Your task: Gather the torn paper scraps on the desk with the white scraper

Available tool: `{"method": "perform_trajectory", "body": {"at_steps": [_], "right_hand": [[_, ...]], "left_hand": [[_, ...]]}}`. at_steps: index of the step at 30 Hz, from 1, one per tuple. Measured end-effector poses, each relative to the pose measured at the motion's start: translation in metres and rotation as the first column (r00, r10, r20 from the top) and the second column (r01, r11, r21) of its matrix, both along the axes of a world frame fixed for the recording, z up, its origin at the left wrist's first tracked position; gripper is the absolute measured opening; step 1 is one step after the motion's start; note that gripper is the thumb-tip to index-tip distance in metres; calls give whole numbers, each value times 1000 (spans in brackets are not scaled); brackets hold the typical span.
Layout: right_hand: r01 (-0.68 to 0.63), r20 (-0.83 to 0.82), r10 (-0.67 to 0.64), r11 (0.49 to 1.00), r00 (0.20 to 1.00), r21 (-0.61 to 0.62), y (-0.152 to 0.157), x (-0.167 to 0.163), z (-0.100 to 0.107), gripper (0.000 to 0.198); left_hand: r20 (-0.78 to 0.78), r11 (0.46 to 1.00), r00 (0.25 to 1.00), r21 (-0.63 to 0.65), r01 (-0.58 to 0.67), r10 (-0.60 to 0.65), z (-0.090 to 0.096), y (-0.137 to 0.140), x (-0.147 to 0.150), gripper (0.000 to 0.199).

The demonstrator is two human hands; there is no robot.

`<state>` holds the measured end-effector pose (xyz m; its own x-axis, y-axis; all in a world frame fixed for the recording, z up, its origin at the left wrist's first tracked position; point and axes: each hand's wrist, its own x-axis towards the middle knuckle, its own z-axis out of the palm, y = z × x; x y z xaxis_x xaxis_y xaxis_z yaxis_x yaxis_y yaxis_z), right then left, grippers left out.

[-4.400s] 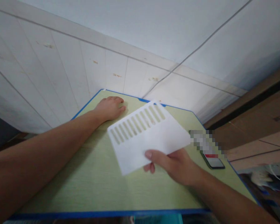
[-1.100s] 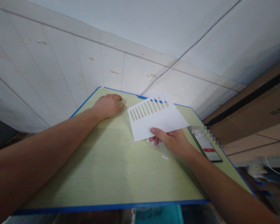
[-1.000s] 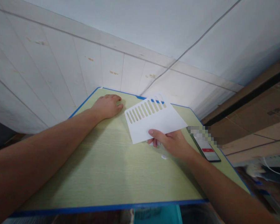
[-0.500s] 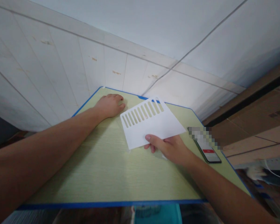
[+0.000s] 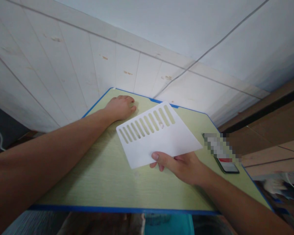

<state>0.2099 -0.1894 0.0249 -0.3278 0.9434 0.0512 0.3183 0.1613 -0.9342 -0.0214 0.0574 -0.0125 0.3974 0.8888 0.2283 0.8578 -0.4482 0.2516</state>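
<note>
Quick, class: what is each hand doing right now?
Left hand: holding nothing, resting palm down on the green table.
Right hand: closed, pinching the near edge of the white slotted sheet.

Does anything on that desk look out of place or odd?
One thing: a small white scrap seems stuck in one slot of the white slotted plate held by the right hand. Another pale fleck lies on the desk. Left hand rests flat.

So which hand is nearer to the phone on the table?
Right. The right hand, gripping the white slotted card, is just beside the phone; the left hand lies flat at the table's far corner.
</note>
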Motion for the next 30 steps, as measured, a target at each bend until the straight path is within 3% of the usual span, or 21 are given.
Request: {"method": "perform_trajectory", "body": {"at_steps": [6,10,15,22,30], "right_hand": [[38,1,-38,999,999,13,3,5,-4,40],[-59,-45,59,998,997,-1,2,7,-3,29],[-51,-80,50,999,996,-7,-3,8,-2,26],[-161,-143,152,985,978,-56,-4,8,-1,17],[-237,-244,197,961,949,-146,-9,-3,-1,23]], "left_hand": [[-61,1000,998,-17,-12,11,4,-3,3,67],[-104,1000,994,-12,-20,18,6,-6,5,68],[-89,1000,996,-6,-20,20,5,-4,4,65],[-77,1000,997,-3,-10,10,3,0,2,61],[-86,999,996,-28,-18,15,13,-13,7,66]]}}
